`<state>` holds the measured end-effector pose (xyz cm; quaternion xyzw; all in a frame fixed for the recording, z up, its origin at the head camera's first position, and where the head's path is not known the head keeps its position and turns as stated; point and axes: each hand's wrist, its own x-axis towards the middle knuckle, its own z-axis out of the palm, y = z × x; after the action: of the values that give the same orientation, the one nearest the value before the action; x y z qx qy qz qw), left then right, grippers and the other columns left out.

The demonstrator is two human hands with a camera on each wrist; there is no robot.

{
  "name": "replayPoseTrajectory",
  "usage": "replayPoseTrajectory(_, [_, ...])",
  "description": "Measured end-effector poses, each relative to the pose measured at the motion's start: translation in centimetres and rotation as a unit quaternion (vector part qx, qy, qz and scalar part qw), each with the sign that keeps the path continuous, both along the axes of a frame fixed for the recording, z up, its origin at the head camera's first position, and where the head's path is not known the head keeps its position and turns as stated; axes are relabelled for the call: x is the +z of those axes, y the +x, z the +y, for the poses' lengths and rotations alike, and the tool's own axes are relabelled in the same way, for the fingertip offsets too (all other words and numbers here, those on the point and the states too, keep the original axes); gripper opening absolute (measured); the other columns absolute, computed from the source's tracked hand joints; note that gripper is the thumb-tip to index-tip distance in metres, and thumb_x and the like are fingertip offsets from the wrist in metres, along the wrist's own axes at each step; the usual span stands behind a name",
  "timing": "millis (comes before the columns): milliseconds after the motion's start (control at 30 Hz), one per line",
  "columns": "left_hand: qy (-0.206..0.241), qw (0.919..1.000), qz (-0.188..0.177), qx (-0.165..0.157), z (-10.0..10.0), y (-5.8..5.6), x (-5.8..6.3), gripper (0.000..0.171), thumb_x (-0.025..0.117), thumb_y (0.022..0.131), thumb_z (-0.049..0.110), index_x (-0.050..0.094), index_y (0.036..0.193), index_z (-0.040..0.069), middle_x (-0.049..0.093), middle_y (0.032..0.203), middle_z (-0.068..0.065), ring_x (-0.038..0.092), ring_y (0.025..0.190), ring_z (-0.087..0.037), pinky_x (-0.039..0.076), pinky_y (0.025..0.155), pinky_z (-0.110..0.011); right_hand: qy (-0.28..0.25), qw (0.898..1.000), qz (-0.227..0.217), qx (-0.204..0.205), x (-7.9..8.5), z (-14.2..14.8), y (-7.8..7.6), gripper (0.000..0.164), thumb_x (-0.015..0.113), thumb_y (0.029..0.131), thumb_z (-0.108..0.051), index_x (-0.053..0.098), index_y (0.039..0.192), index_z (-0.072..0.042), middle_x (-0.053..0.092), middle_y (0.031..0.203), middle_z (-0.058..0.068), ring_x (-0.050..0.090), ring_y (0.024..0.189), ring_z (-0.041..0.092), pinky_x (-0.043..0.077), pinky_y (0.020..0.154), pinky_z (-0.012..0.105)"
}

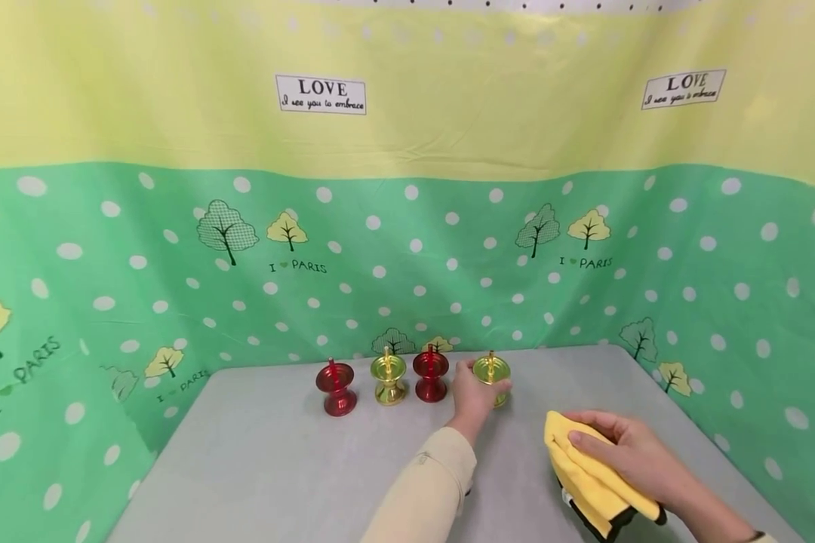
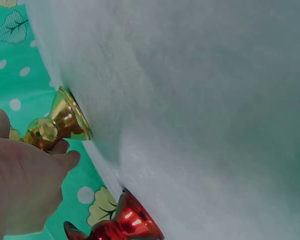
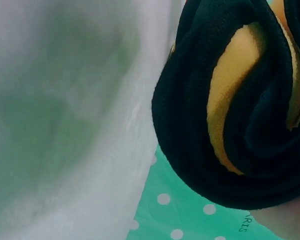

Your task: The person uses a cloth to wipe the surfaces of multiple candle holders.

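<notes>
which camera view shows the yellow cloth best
The head view: most of the yellow cloth shows there, held in the right hand. The right wrist view gives dark and yellow folds up close, cut by the frame; the left wrist shows none.

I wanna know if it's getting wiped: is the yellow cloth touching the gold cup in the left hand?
Apart. The head view shows grey table between the yellow cloth in the right hand and the gold cup in the left hand.

The left hand (image 1: 474,392) partly hides a gold holder (image 1: 492,370); the right wrist view's edges crop the yellow cloth (image 3: 190,125)
</notes>
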<state>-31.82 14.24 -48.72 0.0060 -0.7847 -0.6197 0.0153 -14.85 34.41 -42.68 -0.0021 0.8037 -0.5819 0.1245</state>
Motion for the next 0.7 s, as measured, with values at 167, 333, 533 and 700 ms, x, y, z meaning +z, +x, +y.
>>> replayPoseTrajectory(167, [-0.02, 0.9998, 0.002, -0.005, 0.2, -0.1, 0.0, 0.082, 0.1, 0.074, 0.019, 0.055, 0.139, 0.0, 0.067, 0.132, -0.02, 0.066, 0.128, -0.037, 0.055, 0.111, -0.051, 0.013, 1.0, 0.003, -0.001, -0.1, -0.2, 0.0, 0.064, 0.061, 0.11, -0.036, 0.045, 0.159, 0.003, 0.078, 0.111, 0.01, 0.078, 0.08, 0.032, 0.066, 0.07, 0.046])
replayPoseTrajectory(333, [-0.046, 0.9989, -0.006, -0.012, -0.3, 0.8, 0.3, 0.092, 0.099, 0.077, 0.023, 0.047, 0.149, -0.003, 0.064, 0.139, -0.022, 0.063, 0.132, -0.037, 0.054, 0.114, -0.052, 0.012, 1.0, -0.002, -0.001, -0.4, -0.2, -0.1, 0.066, 0.06, 0.11, -0.037, 0.043, 0.16, 0.003, 0.078, 0.11, 0.011, 0.078, 0.08, 0.033, 0.066, 0.069, 0.047])
replayPoseTrajectory(533, [-0.104, 0.9918, 0.016, -0.073, -2.4, 3.2, 1.7, 0.086, 0.095, 0.082, 0.03, 0.049, 0.147, -0.003, 0.064, 0.141, -0.022, 0.063, 0.132, -0.037, 0.053, 0.114, -0.054, 0.013, 1.0, 0.0, -0.008, -0.5, 0.0, -0.3, 0.068, 0.059, 0.111, -0.038, 0.039, 0.162, 0.002, 0.078, 0.11, 0.012, 0.078, 0.079, 0.034, 0.066, 0.069, 0.049])
replayPoseTrajectory(700, [-0.093, 0.9895, 0.001, -0.111, -4.8, 5.2, 2.2, 0.084, 0.091, 0.086, 0.03, 0.048, 0.15, -0.002, 0.061, 0.147, -0.022, 0.063, 0.131, -0.035, 0.056, 0.109, -0.054, 0.026, 1.0, 0.014, -0.006, -0.2, -0.4, -0.7, 0.068, 0.061, 0.11, -0.038, 0.041, 0.162, 0.001, 0.078, 0.111, 0.012, 0.078, 0.077, 0.033, 0.066, 0.068, 0.047])
